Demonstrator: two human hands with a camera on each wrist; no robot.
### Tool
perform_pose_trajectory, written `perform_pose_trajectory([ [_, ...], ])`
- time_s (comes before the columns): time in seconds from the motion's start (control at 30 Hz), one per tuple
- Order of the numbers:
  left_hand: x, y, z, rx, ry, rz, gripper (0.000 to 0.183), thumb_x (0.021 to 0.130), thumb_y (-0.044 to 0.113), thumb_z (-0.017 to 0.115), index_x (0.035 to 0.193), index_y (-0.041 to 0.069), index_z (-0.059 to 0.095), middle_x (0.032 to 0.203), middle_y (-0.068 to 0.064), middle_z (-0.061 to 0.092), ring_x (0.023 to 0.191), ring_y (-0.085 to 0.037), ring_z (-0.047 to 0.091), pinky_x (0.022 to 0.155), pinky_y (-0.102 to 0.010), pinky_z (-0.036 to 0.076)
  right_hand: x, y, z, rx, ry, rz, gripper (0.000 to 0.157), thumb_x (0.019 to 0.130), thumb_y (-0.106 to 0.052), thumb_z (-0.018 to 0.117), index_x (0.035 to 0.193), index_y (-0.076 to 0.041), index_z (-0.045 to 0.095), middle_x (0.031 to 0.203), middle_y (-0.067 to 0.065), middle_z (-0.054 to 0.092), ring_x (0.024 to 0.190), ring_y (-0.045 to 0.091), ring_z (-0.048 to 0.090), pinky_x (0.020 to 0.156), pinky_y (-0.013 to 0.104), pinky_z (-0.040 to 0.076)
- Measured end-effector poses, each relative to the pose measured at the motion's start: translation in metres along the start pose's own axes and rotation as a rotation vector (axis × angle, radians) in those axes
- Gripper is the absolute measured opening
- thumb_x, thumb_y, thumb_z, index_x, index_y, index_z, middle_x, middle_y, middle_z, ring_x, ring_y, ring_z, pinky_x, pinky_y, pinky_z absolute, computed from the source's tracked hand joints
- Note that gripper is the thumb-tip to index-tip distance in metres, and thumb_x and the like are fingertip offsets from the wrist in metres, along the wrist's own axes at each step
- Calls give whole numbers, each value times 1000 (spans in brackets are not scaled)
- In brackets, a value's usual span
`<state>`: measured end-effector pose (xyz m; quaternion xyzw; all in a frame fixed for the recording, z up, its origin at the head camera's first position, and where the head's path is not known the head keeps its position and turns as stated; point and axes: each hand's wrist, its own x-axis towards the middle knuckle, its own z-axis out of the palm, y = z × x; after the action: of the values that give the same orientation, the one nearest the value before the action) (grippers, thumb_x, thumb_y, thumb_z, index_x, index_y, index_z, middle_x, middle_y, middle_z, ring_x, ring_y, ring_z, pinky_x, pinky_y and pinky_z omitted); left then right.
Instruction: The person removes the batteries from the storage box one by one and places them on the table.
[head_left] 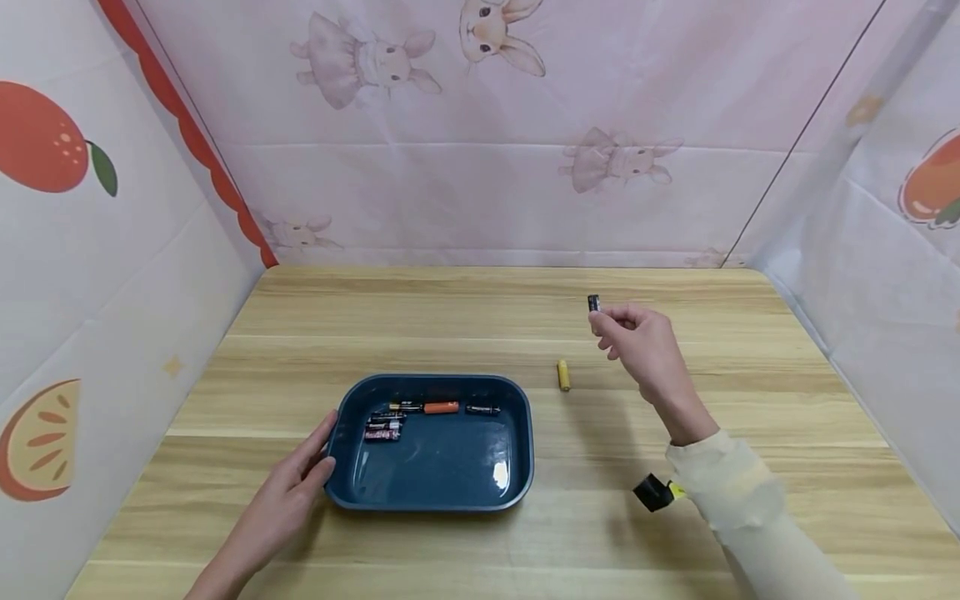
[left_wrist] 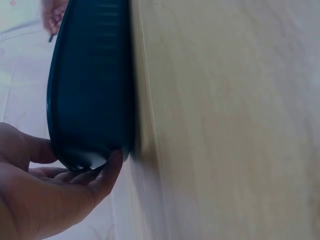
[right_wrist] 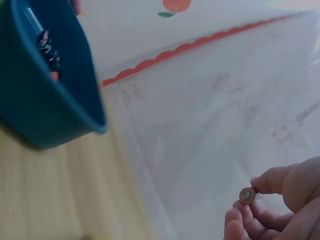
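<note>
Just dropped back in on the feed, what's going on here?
A person is handling batteries. Their right hand pinches a dark battery above the table, right of the blue tray. Their left hand holds the tray's left end. Several batteries lie inside, mostly toward its back and left; a yellow battery lies on the table, just right of the tray.

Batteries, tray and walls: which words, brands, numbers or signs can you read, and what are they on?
No text can be read.
Held battery: pale marks on black, too small to read.
Batteries in the blue tray: patterned labels, too small to read.
Yellow battery: no print can be made out.
Grey mark on the backdrop: resembles lettering, too blurred.
</note>
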<state>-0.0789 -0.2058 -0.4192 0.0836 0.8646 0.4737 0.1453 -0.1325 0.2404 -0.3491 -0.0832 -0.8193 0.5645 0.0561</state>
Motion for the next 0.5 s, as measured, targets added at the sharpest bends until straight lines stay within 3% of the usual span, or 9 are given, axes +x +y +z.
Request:
perform_pose_trajectory([
  [0.33,2,1,0,-3,3,-35,60,111,8,41,166,10,17,171,-15,15,153,-40,22,114,-43,29,8,52,13,-43,-28,172,40,103,-30,65,121,5,72,112,17,69,87,20,61,78,33,58],
  [0.5,3,2,1,0,-2,-56,61,111,8,41,166,10,16,171,-14,14,154,-40,21,114,-43,29,11,72,20,-93,-29,191,38,101,-30,67,113,5,75,96,15,72,76,17,60,62,26,51],
])
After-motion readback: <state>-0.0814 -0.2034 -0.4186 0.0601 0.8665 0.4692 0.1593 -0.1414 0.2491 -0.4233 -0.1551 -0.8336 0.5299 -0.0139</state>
